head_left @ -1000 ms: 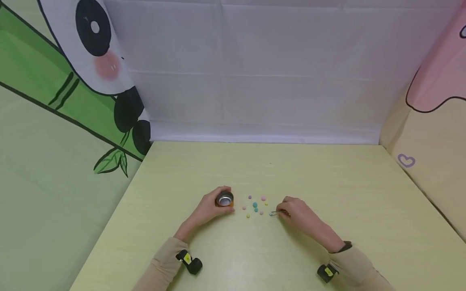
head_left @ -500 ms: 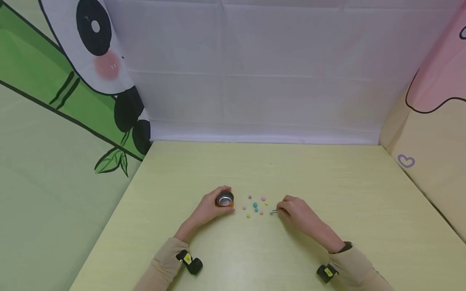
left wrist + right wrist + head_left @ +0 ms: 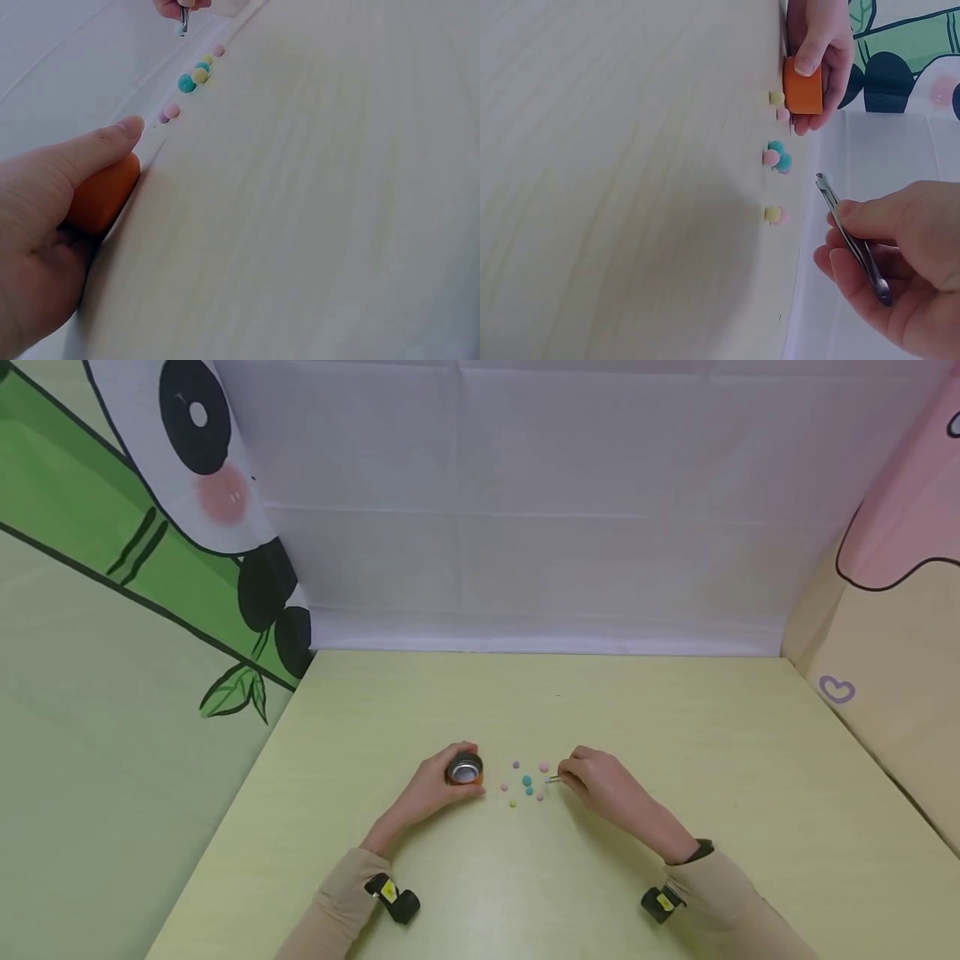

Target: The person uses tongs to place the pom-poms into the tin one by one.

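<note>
The left hand (image 3: 442, 777) was curled around an orange cup (image 3: 105, 195), with the thumb on one side and the fingers on the other, so it was only as open as the cup was wide. The cup stood upright on the pale table (image 3: 480, 877), its mouth facing up, and inside one could see a silver surface. The right hand (image 3: 600, 781) was closed in a pinch on metal tweezers (image 3: 855, 244), thumb against fingers. At the tips of the tweezers there was a pale blue ball (image 3: 180, 30), which was raised above the table, well apart from the cup. Between the two hands lay a loose group of small balls: a larger teal ball (image 3: 527, 781) with a smaller teal ball (image 3: 528, 791) just beside it, a purple ball (image 3: 516, 765), some pink balls (image 3: 543, 767), and a yellow ball (image 3: 512, 804) nearest to the person. The left wrist view showed a second yellow ball (image 3: 208, 58) among them. Both arms wore beige sleeves (image 3: 330, 893), and on each one was fixed a black device (image 3: 403, 907). Behind the table hung a white cloth (image 3: 525, 510) with visible folds.
</note>
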`<control>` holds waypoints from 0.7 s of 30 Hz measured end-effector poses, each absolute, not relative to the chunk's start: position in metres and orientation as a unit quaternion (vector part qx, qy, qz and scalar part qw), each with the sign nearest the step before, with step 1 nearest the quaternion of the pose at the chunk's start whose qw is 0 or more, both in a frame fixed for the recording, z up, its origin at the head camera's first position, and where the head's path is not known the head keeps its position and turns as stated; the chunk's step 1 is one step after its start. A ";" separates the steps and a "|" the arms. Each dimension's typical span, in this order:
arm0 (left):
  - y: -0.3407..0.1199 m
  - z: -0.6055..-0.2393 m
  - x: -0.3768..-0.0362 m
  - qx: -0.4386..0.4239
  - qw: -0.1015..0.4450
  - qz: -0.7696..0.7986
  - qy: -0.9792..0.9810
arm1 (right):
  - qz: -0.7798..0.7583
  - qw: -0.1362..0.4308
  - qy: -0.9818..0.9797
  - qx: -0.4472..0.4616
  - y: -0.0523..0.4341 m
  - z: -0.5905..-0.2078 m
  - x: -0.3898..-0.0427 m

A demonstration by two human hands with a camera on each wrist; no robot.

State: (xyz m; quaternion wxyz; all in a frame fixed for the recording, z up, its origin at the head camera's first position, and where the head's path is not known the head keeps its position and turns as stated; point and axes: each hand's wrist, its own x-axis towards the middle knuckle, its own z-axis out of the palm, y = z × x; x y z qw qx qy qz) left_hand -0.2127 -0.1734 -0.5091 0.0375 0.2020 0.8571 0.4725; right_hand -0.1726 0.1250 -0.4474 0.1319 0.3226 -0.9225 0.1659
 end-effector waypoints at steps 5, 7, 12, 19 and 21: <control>-0.174 -0.508 -0.212 0.201 0.038 0.472 0.858 | 0.168 0.142 -0.914 0.342 0.117 -0.441 -0.176; -0.173 -0.508 -0.213 0.200 0.037 0.471 0.858 | 0.171 0.142 -0.912 0.343 0.113 -0.439 -0.177; -0.173 -0.508 -0.213 0.195 0.040 0.473 0.858 | 0.175 0.137 -0.914 0.339 0.104 -0.434 -0.183; -0.172 -0.507 -0.213 0.196 0.034 0.476 0.857 | 0.172 0.148 -0.905 0.359 0.092 -0.430 -0.192; -0.172 -0.507 -0.214 0.199 0.032 0.476 0.856 | 0.172 0.144 -0.906 0.359 0.089 -0.429 -0.194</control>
